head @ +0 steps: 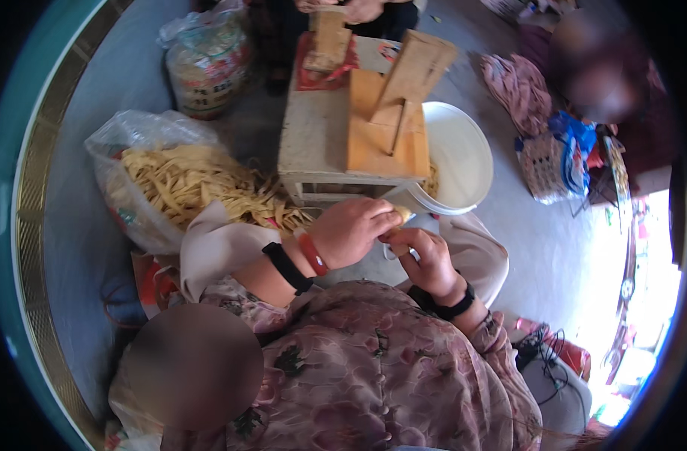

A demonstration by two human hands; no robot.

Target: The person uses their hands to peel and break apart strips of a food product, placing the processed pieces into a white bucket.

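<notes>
My left hand [349,231], with a red bangle and a black strap at the wrist, grips one side of a small pale-yellow piece [402,215], seemingly a folded strip. Close against it on the right, my right hand [428,256] pinches the lower part of the same piece; a ring and a black wristband are on this hand. Both hands are over my lap, just short of a low table [315,141]. On that table stands an orange-brown board [371,152] with a slanted wooden plank [416,73] and a thin rod. Fingers hide most of the piece.
Left of the table lies an open plastic bag [152,225] of pale-yellow strips [202,180]. A white bucket [461,158] stands at its right. Behind is a filled sack [208,67]. Across the table another person's hands [363,10] are at a wooden block [329,42]. Someone sits far right.
</notes>
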